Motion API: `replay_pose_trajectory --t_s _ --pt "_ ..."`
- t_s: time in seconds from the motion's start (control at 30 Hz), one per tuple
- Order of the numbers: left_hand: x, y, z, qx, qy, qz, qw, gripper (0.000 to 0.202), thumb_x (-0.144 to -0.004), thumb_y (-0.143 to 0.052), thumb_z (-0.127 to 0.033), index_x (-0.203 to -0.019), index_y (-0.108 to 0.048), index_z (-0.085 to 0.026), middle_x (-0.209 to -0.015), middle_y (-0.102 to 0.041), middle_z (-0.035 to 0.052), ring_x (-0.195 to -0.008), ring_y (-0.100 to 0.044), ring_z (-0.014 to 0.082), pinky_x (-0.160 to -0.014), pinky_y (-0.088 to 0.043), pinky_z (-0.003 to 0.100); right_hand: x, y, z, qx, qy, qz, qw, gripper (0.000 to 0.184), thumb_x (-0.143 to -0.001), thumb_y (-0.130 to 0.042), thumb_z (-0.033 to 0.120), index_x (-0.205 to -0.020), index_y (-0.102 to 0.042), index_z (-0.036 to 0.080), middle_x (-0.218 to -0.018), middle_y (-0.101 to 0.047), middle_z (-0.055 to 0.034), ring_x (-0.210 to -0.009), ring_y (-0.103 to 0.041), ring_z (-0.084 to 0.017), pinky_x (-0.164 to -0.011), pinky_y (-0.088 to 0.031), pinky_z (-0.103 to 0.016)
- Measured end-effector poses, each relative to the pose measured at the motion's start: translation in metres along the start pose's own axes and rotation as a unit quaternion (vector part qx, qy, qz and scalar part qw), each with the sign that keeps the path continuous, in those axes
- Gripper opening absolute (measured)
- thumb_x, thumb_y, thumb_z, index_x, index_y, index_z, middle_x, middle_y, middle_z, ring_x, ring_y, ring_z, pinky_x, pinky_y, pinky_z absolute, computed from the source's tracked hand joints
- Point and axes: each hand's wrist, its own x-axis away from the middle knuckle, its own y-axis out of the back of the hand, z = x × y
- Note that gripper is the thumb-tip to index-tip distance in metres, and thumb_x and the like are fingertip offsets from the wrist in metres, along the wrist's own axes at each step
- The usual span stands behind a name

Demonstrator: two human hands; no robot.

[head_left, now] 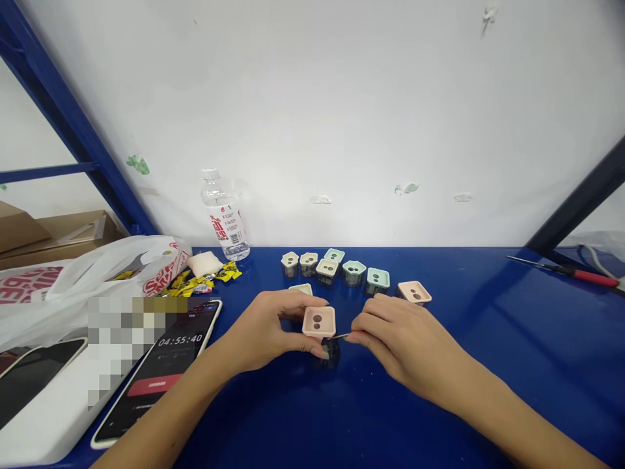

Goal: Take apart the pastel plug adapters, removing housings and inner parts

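**Left arm:** our bare left forearm came in from the lower left, angled up toward the middle of the view.
**Left hand:** our left hand was closed in a grip, its fingers curled along the top and its thumb low.
**Right arm:** our bare right forearm came in from the lower right, slanting up and inward.
**Right hand:** our right hand faced back-up, its fingertips pinched together, just beside the left hand.

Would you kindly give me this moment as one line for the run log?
left hand: holds pink two-hole square cap | right hand: pinches thin pin beside cap | nearby: pastel capped containers
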Motion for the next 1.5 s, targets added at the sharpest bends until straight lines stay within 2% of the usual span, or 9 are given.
replay_pose_trajectory --t_s 0.3,0.6,1.0,1.33,1.5 --pt "0.0002 -0.001 -0.0009 0.086 0.038 -0.002 0.996 0.049 -0.059 -0.083 -0.019 -0.106 -0.066 -0.018 -0.087 -0.066 -0.0002 -0.08 -0.063 0.0154 -0.073 -0.054 0.025 0.0025 -0.001 0.0006 -0.027 -0.031 0.003 0.999 0.022 -0.097 -0.045 0.025 -0.083 -0.061 0.018 -0.071 -0.057 0.0 -0.059 -0.055 -0.015 -0.051 -0.034 -0.028" --pt "0.0007 -0.001 -0.0024 0.095 0.041 -0.008 0.995 0.049 -0.059 -0.083 -0.017 -0.105 -0.066 -0.019 -0.087 -0.066 -0.0019 -0.08 -0.061 0.0123 -0.073 -0.052 0.022 0.0034 -0.0038 0.0031 -0.06 -0.035 0.008 0.998 0.024 -0.097 -0.042 0.023 -0.087 -0.062 0.016 -0.074 -0.057 -0.0019 -0.063 -0.056 -0.016 -0.055 -0.042 -0.029" --pt "0.0002 0.0 -0.0064 0.114 0.053 -0.013 0.992 0.051 -0.059 -0.082 -0.016 -0.106 -0.064 -0.017 -0.088 -0.068 0.0004 -0.081 -0.063 0.0151 -0.071 -0.054 0.026 -0.0003 -0.0005 0.0051 -0.073 -0.045 0.001 0.996 0.023 -0.097 -0.042 0.021 -0.087 -0.062 0.016 -0.075 -0.055 -0.0023 -0.061 -0.052 -0.014 -0.053 -0.04 -0.026" --pt "0.0016 -0.0014 -0.0087 0.099 0.052 -0.022 0.993 0.05 -0.056 -0.083 -0.016 -0.103 -0.066 -0.017 -0.087 -0.068 0.0002 -0.082 -0.064 0.0174 -0.077 -0.054 0.03 0.0024 -0.001 0.006 -0.091 -0.064 0.036 0.993 0.023 -0.098 -0.04 0.021 -0.089 -0.062 0.017 -0.078 -0.054 -0.0023 -0.064 -0.053 -0.015 -0.058 -0.044 -0.028" --pt "0.0018 -0.0017 -0.0092 0.111 0.059 -0.019 0.992 0.049 -0.057 -0.083 -0.016 -0.103 -0.066 -0.017 -0.087 -0.068 0.0011 -0.081 -0.063 0.0175 -0.072 -0.055 0.029 0.002 -0.0018 0.0049 -0.125 -0.073 0.052 0.988 0.023 -0.098 -0.039 0.021 -0.089 -0.059 0.018 -0.082 -0.054 -0.0021 -0.073 -0.055 -0.015 -0.065 -0.044 -0.028"
